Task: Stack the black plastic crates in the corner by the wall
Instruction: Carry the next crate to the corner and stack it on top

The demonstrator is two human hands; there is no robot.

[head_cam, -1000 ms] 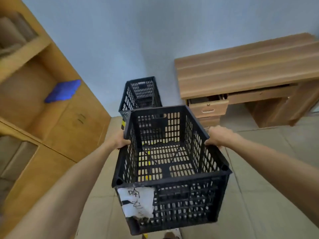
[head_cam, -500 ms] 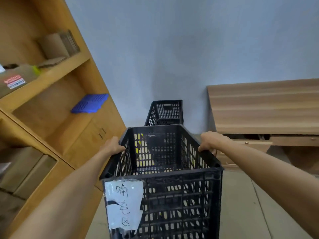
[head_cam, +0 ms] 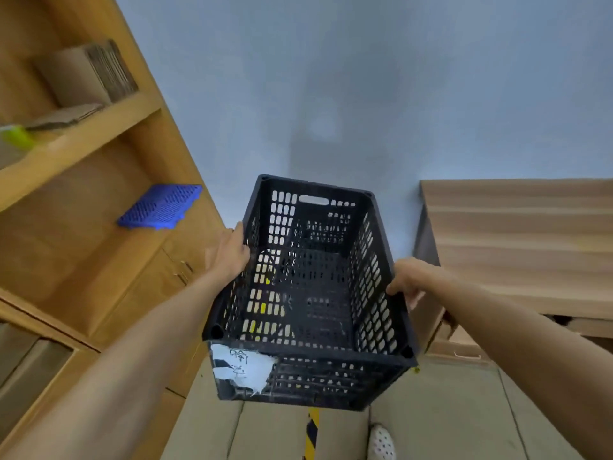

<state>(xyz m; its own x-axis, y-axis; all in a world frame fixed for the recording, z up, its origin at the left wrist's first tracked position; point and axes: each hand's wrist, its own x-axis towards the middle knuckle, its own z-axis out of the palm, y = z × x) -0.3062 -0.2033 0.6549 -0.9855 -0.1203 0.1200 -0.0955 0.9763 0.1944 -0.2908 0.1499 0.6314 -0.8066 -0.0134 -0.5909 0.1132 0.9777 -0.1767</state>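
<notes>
Both hands are holding the black crate (head_cam: 311,293) between them, off the floor (head_cam: 447,423). Left hand (head_cam: 232,254) fingers are pressing flat on its left wall; right hand (head_cam: 409,280) fingers are curling over the right rim.

We cannot read the writing on the torn white label (head_cam: 243,368). The desk (head_cam: 517,240) is blurred, and the right edge cuts it off.

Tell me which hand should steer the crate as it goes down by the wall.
Probably the left. The left hand holds the black crate further up its long side, nearer the wall; the right hand grips nearer the person, better for bearing weight.
</notes>
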